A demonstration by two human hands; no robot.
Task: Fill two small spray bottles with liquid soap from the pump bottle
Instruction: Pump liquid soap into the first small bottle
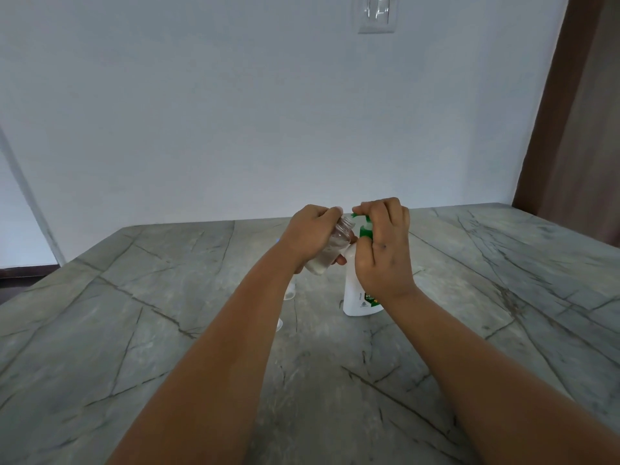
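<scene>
On a grey veined bench (469, 297), left hand (310, 231) grips a tilted, open spray bottle (335, 245) at the nozzle; right hand (384, 250) curls over the standing pump bottle (355, 293); label unreadable.

A grey veined stone table (167, 330) fills the near ground; behind it a plain pale wall (235, 112), a switch plate (377, 13) up high, a brown door (580, 129) far right.
</scene>
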